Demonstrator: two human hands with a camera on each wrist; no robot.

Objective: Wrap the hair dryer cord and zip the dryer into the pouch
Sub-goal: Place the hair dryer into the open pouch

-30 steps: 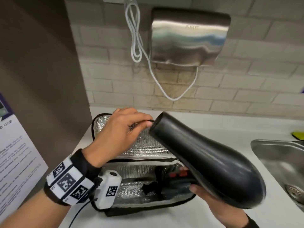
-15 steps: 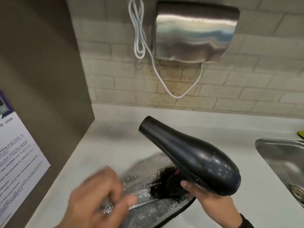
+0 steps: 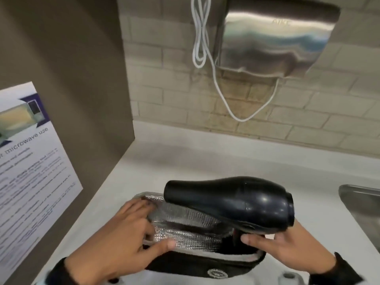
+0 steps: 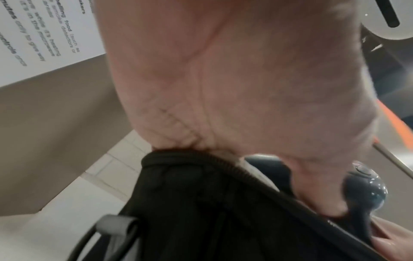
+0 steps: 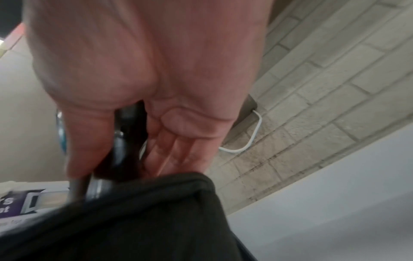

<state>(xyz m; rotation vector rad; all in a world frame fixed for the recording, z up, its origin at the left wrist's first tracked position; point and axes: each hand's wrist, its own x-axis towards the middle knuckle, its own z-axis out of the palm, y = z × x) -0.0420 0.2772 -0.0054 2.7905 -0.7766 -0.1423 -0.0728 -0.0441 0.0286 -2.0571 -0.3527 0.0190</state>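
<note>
A black hair dryer lies level over the open pouch, barrel pointing left. The pouch is black outside with a silver foil lining and sits on the white counter's near part. My right hand grips the dryer's handle, which dips into the pouch's right end; in the right wrist view the dark handle shows between thumb and fingers. My left hand holds the pouch's left end, fingers over the far flap, thumb on the near lining. The left wrist view shows the zipper rim under my palm. The cord is hidden.
A steel sink is set into the counter at the right. On the brick wall hangs a steel hand dryer with a looped white cable. A brown panel with a microwave notice closes off the left side.
The dryer came down and levelled out, its handle now in the pouch. My left hand left the raised lid and took the pouch's left end. The pouch sits nearer to me.
</note>
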